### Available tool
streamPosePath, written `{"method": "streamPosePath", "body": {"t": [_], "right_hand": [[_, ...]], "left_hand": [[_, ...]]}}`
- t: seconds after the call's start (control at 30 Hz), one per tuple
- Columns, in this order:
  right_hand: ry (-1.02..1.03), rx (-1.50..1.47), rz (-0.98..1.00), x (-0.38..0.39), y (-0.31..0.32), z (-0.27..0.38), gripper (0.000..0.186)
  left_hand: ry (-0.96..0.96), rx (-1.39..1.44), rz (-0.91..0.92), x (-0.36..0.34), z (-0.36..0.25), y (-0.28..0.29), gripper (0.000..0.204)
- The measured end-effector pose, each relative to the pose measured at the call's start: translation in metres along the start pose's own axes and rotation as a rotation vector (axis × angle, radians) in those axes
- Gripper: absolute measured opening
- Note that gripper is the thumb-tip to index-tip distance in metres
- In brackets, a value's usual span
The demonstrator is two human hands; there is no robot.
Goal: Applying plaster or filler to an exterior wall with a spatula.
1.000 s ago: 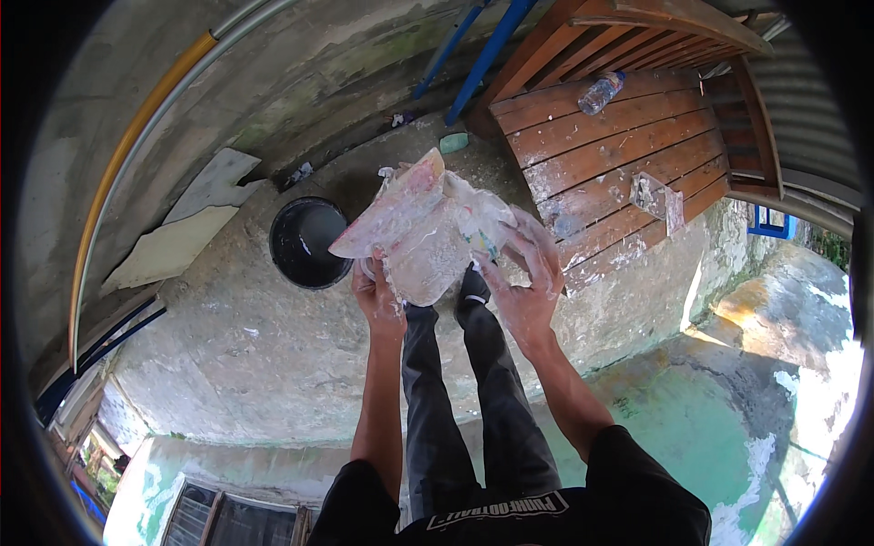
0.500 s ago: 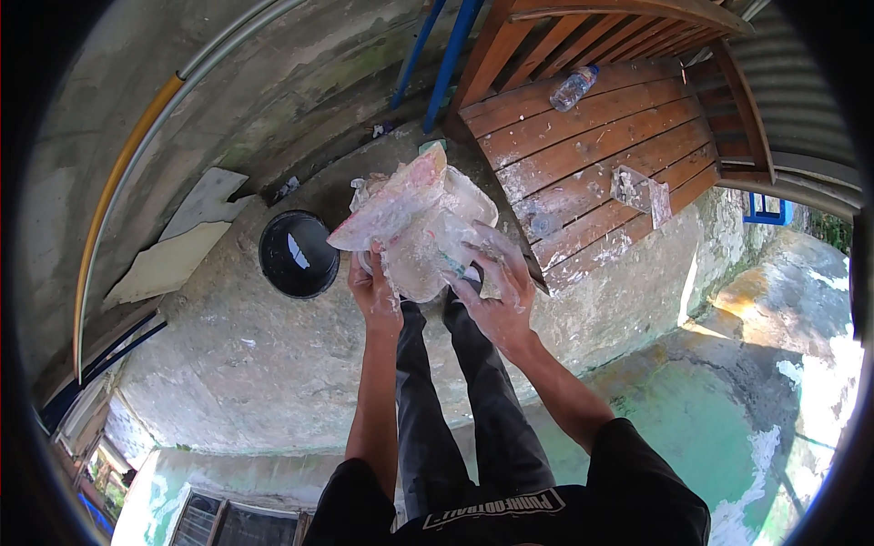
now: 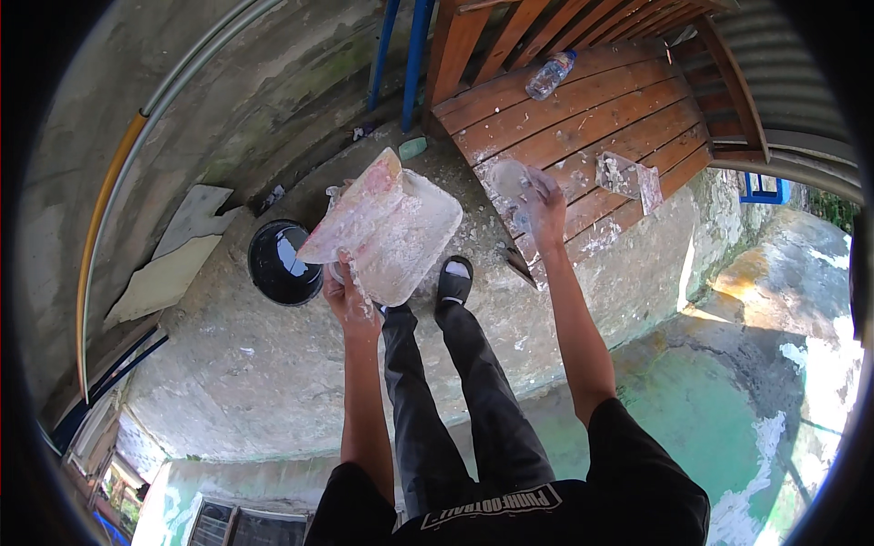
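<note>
The left hand is closed around the near edge of a flat board smeared with white and pinkish plaster, and it holds this board tilted, with the far corner pointing up. Together with the board the same hand grips a white plastic tray, also covered in plaster, which lies just to the right of the board and touches it. Both are held in the air above the concrete floor, in front of the person's legs.

The right hand is stretched farther away and to the right. Its fingers are curled around a crumpled clear plastic piece, holding it over the near edge of a wooden bench. How tight this grip is, the picture does not show clearly.

On the floor, left of the board, stands 1 black bucket with dark shiny liquid inside. On the bench seat lie a clear plastic bottle, at the far side, and a plaster-stained trowel to the right of the right hand. The person's foot in a black sandal stands just below the tray.
</note>
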State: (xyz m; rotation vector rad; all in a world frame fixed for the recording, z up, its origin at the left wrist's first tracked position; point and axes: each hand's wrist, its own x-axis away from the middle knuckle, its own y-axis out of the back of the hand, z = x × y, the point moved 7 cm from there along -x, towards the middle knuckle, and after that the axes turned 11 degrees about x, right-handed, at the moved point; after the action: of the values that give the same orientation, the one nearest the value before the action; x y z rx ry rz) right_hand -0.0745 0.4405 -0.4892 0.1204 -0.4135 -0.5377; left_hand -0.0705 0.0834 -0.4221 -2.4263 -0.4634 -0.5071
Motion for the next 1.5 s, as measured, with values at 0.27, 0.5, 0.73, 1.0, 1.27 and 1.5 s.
{"method": "streamPosePath", "body": {"t": [0.27,0.5,0.73,1.0,1.27,1.5], "right_hand": [[-0.008,0.616,0.058,-0.119,0.024,-0.179,0.036],[0.022,0.812,0.08,-0.09,0.015,-0.145,0.041],[0.044,0.318,0.034,0.048,0.057,-0.009,0.041],[0.277,0.486,-0.058,0.208,0.138,0.242,0.05],[0.498,1.118,-0.131,0.287,0.173,0.358,0.041],[0.372,1.141,-0.248,0.346,0.223,0.377,0.036]], "left_hand": [[0.01,-0.075,0.008,0.011,0.008,0.011,0.039],[0.002,-0.137,0.048,0.022,-0.003,0.0,0.042],[0.078,-0.124,0.187,0.044,-0.036,-0.058,0.04],[0.365,-0.444,0.51,0.102,-0.053,-0.17,0.038],[0.524,-0.571,0.986,0.193,-0.065,-0.261,0.034],[0.799,-0.316,1.141,0.269,-0.083,-0.302,0.049]]}}
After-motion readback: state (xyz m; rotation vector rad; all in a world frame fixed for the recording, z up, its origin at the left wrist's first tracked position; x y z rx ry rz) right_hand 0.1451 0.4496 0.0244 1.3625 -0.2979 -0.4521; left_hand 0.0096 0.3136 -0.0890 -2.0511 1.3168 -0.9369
